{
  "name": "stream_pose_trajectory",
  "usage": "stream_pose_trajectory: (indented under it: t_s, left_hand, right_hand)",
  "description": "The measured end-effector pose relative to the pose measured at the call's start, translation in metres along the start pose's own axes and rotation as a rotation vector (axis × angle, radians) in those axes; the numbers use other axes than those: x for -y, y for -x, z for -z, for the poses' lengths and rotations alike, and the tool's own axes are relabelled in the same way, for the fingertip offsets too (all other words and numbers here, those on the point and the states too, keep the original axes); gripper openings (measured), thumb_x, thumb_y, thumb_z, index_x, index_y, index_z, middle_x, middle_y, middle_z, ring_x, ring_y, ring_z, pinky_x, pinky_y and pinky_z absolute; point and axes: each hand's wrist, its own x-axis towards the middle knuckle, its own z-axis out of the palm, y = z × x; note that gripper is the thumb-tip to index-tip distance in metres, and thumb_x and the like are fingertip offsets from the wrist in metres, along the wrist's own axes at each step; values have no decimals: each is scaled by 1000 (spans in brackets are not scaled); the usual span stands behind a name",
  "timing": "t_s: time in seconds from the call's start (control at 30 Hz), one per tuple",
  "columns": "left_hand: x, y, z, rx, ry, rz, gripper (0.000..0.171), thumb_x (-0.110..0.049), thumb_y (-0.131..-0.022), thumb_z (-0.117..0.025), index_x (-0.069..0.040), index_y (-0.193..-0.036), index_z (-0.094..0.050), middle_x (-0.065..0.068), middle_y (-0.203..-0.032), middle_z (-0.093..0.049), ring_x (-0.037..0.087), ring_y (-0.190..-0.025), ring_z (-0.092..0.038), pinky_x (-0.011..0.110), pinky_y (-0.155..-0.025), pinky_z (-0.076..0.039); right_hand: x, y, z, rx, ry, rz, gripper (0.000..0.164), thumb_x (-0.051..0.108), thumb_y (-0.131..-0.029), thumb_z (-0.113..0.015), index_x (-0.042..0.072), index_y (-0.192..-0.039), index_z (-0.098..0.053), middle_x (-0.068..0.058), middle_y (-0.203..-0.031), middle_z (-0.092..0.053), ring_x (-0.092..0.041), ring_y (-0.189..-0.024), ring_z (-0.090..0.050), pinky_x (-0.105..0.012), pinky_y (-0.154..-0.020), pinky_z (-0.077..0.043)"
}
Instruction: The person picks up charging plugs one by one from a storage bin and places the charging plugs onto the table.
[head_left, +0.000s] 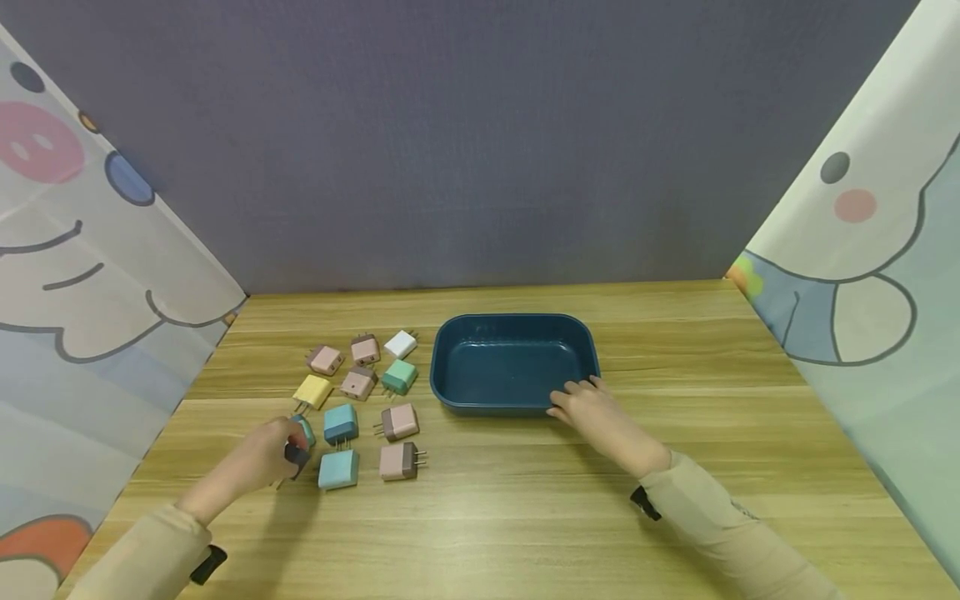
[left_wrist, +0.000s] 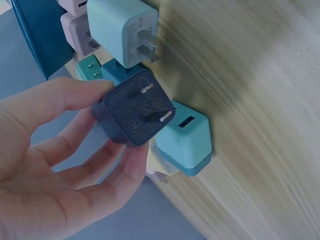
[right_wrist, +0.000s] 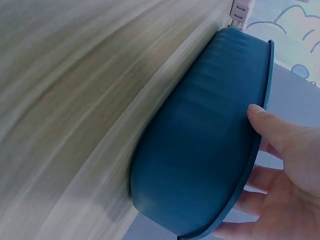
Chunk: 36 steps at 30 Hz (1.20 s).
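Observation:
In the head view my left hand (head_left: 262, 457) pinches a dark wall charger (head_left: 297, 457) between thumb and fingers. The left wrist view shows that charger (left_wrist: 136, 109) with its two flat prongs facing the camera. Just behind it sits a teal charger (left_wrist: 186, 137), and a light blue charger (left_wrist: 122, 30) lies close by. My right hand (head_left: 603, 425) holds the near right corner of a dark blue tray (head_left: 480, 410). In the right wrist view the thumb is on the outside of the tray wall (right_wrist: 195, 135), the fingers over its rim.
Several more chargers lie left of the tray: pink ones (head_left: 400, 422), a yellow one (head_left: 312, 392), a green one (head_left: 400, 377) and a white one (head_left: 401, 344). A grey panel (head_left: 480, 150) stands behind the wooden table (head_left: 675, 350). Cartoon-printed sheets (head_left: 862, 250) flank both sides.

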Motion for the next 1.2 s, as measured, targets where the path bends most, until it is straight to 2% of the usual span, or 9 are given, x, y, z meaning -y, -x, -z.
stream_pose_trajectory:
  t_s: [0.33, 0.67, 1.03, 1.2]
  left_hand:
    - [6, 0, -10, -19, 18, -9, 22, 11, -59, -67, -1, -74, -57, 9, -77, -52, 20, -69, -49, 31, -54, -43]
    - [6, 0, -16, -34, -17, 4, 22, 11, -59, -67, -1, -74, -57, 8, -76, -50, 20, -67, -48, 32, -55, -43]
    - [10, 0, -24, -87, -69, -34, 23, 11, -55, -69, -2, -71, -58, 7, -72, -48, 19, -64, -48, 32, -54, -43]
    - [11, -1, -26, -82, -61, -16, 23, 11, -56, -69, -2, -72, -58, 7, -73, -49, 20, -66, -49, 33, -55, -44]
  right_hand:
    - [0, 0, 1, 2, -7, 3, 12, 22, -81, -62, 11, -79, -60, -5, -75, -57, -24, -71, -58, -54, -79, -43]
    - [1, 0, 2, 7, -14, 4, 13, 22, -82, -61, 11, -77, -58, -4, -74, -56, -23, -71, -58, -54, -79, -43]
    - [0, 0, 1, -1, -3, 20, 13, 23, -81, -62, 11, -77, -58, -3, -73, -55, -23, -69, -57, -54, -79, -43]
    - [0, 0, 1, -1, 0, 18, 13, 23, -81, -62, 11, -76, -58, -3, -72, -55, -23, -69, -57, -54, -78, -43]
